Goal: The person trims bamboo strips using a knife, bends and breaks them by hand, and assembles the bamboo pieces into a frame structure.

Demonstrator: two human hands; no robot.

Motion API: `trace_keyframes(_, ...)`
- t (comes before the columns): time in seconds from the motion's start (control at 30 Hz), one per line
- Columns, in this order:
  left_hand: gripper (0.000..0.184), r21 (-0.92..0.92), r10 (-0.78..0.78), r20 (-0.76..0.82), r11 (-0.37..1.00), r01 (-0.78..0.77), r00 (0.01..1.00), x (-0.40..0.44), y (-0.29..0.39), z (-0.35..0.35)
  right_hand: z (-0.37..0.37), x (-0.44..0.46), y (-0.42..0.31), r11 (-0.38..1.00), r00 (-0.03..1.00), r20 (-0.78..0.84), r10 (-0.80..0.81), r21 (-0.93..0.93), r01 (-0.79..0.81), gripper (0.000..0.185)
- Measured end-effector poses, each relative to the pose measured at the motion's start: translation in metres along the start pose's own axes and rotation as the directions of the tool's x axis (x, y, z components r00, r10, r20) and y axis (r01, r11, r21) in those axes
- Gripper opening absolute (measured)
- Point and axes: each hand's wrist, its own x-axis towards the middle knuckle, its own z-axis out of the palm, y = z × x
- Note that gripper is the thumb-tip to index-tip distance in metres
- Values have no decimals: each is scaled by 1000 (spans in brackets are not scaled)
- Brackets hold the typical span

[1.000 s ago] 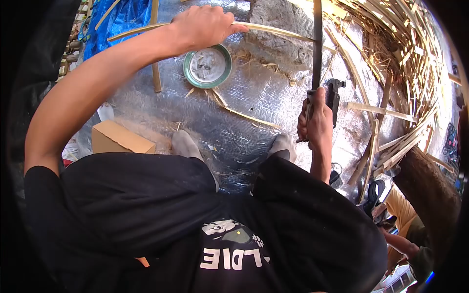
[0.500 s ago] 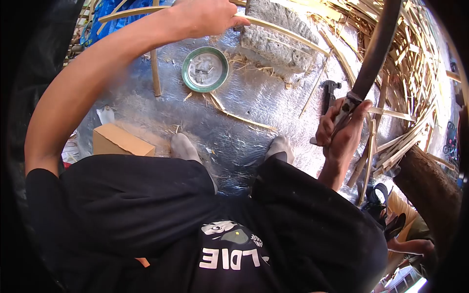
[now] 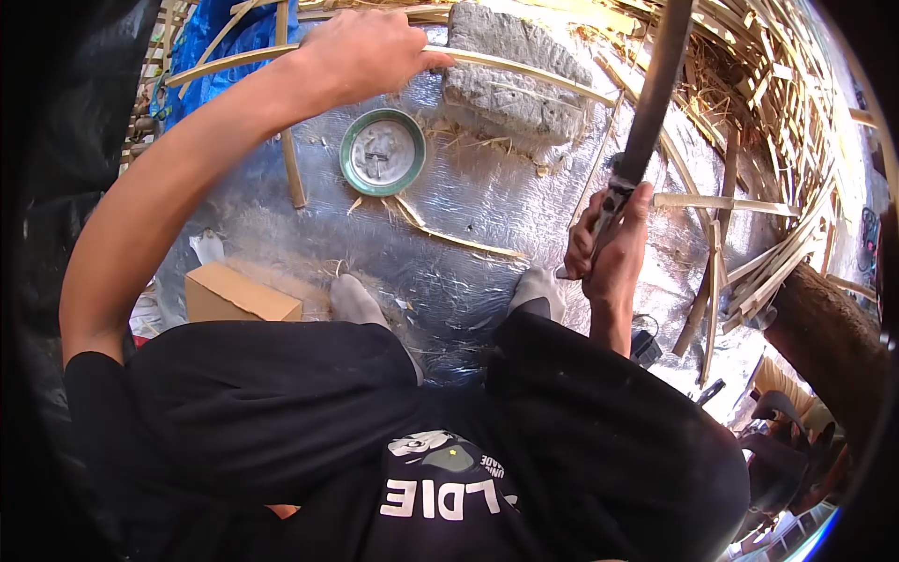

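My left hand is closed around a long, thin bamboo strip, which stretches sideways above a rough grey stone block. The strip's far left end runs past my forearm over a blue tarp. In my right hand is the handle of a machete, its dark blade pointing up and away from me. The blade passes just right of the strip's right end; whether they touch I cannot tell. A green-rimmed bowl with pale contents sits on the floor below my left hand.
Many split bamboo strips are heaped at the right. A thick log lies below them. Left of my feet stands a cardboard box. Silvery foil sheeting covers the floor, with shavings on it. Part of another person shows at lower right.
My right hand and the machete have shifted left, nearer the strip's right end. My left hand and the strip sit slightly further left in view. The view has moved a little.
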Motion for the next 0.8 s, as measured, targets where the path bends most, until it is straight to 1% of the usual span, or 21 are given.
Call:
trace_keyframes(0.03, 57, 35, -2, -31, 999, 3, 1000, -1, 1, 1, 0, 0, -1, 999, 999, 9, -36, 31, 35, 70)
trace_keyframes(0.07, 57, 31, -4, -24, 999, 5, 1000, -1, 0, 2, 5, 3, 2, 998, 999, -12, -40, 57, 40, 71)
trace_keyframes(0.1, 56, 18, -3, -24, 1000, 4, 1000, -1, -2, 5, 2, 10, 13, 988, 998, 69, -2, 152, -9, 70)
trace_keyframes(0.13, 56, 5, 2, -23, 1000, -1, 1000, -2, -2, 8, 3, 16, 23, 995, 993, 60, 100, -16, -99, 70)
trace_keyframes(0.17, 56, 4, 6, -18, 1000, -6, 1000, -4, 0, 10, 6, 24, 30, 967, 981, 35, 192, -179, -182, 69)
trace_keyframes(0.2, 56, -8, -5, -10, 1000, 5, 1000, -6, 3, 12, 6, 27, 32, 965, 982, 9, 191, -185, -186, 69)
trace_keyframes(0.23, 55, -19, -20, -8, 1000, 20, 1000, -6, 5, 13, 6, 26, 29, 968, 974, 44, 221, -131, -213, 70)
trace_keyframes(0.3, 54, -9, -29, 6, 1000, 29, 1000, -6, 4, 12, 4, 23, 17, 959, 959, 68, 273, -91, -267, 69)
trace_keyframes(0.33, 54, -17, -12, 10, 1000, 12, 1000, -4, 2, 12, 1, 23, 18, 960, 961, 65, 269, -91, -263, 69)
trace_keyframes(0.4, 54, -17, 7, 4, 1000, -7, 1000, -1, -1, 10, -3, 23, 20, 972, 980, 90, 180, -167, -163, 69)
trace_keyframes(0.43, 54, -29, 14, -35, 999, -15, 999, -1, -1, 10, -4, 22, 15, 974, 981, 94, 170, -168, -153, 69)
trace_keyframes(0.47, 55, -45, 21, -68, 999, -24, 997, -2, -1, 11, -4, 16, 9, 977, 987, 51, 154, -158, -145, 69)
trace_keyframes(0.5, 55, -43, 19, -64, 999, -22, 998, -2, -1, 10, -2, 10, 3, 979, 990, 9, 144, -146, -141, 69)
trace_keyframes(0.53, 54, -30, 1, -32, 1000, -2, 999, -2, 0, 10, 0, 3, -4, 992, 996, -26, 80, -94, -83, 69)
trace_keyframes(0.57, 54, -16, -18, 1, 1000, 18, 1000, -2, 1, 10, -3, 0, -8, 999, 999, -26, 47, -13, -47, 70)
trace_keyframes(0.63, 53, -15, -17, 20, 1000, 17, 1000, -5, 5, 4, -3, -2, -10, 984, 987, 9, -159, 83, 158, 71)
trace_keyframes(0.67, 53, 1, -16, 1, 1000, 16, 1000, -6, 5, 5, -5, 3, -4, 967, 981, 73, -179, 197, 162, 70)
trace_keyframes(0.7, 52, 15, -12, -18, 1000, 13, 1000, -6, 6, 5, -4, 12, 8, 983, 991, -19, -132, 124, 133, 69)
trace_keyframes(0.73, 51, 6, 11, -37, 1000, -11, 999, -6, 5, 4, -3, 21, 15, 997, 997, 27, 68, -23, -68, 68)
trace_keyframes(0.77, 51, 0, 26, -34, 1000, -26, 999, -4, 5, 7, -4, 30, 21, 952, 964, 41, 264, -170, -253, 67)
trace_keyframes(0.8, 51, 0, 14, -27, 1000, -14, 1000, -1, 6, 8, -5, 34, 29, 958, 992, 4, 124, -262, -119, 65)
